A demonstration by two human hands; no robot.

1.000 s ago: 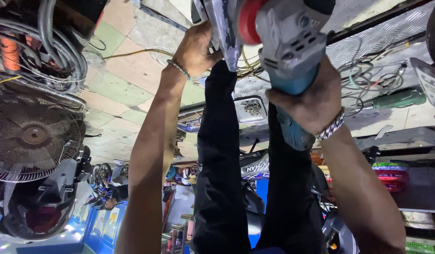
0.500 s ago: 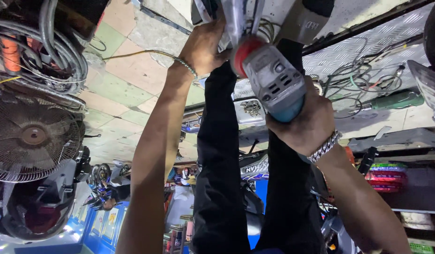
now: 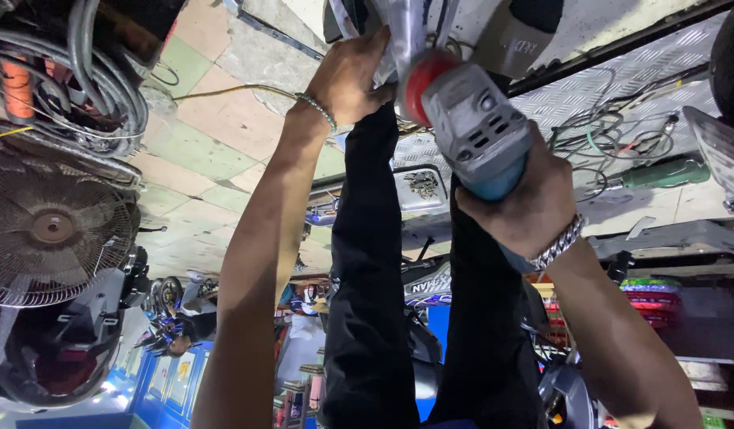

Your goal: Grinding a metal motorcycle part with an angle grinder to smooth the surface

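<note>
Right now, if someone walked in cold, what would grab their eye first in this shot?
The grey and teal angle grinder at top centre, gripped by the right hand, its red guard against a silvery metal piece that the left hand steadies. At the left edge, a round caged fan stands out.

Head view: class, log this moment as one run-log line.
left hand: holds metal part | right hand: grips grinder | disc end at part | legs below

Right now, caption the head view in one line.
Right hand grips an angle grinder; left hand steadies a metal piece.
</note>
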